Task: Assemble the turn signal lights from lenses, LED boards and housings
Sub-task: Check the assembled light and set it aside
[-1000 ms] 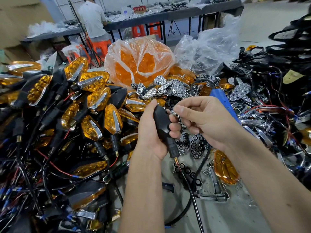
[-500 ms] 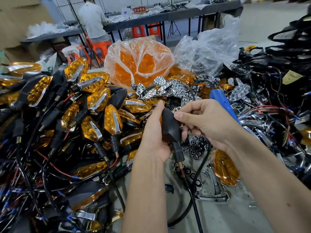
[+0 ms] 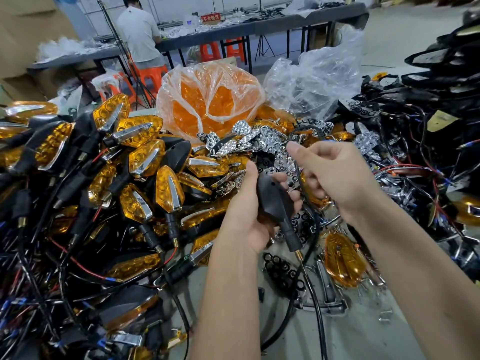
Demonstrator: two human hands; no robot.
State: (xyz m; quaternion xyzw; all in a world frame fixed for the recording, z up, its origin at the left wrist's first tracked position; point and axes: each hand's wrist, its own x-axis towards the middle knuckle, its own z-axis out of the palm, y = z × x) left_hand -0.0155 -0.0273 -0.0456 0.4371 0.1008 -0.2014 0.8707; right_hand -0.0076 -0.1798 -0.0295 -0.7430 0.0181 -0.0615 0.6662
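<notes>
Gripping black housing (image 3: 272,198), left hand (image 3: 244,216)

Pretty bright overall, even overhead light w/ soft, weak shadows. Glare spots on the clear plastic bag (image 3: 314,81) and the wrapped orange bag (image 3: 207,100), plus sparkle off the chrome reflectors (image 3: 249,144). Center is sharp; the amber lights (image 3: 145,157) read crisp. Wide-angle warp at the edges: the far worktop (image 3: 259,24) bows, bottom corners go soft and smeary. Black parts on the right (image 3: 441,74) lose detail in the dark.
</notes>
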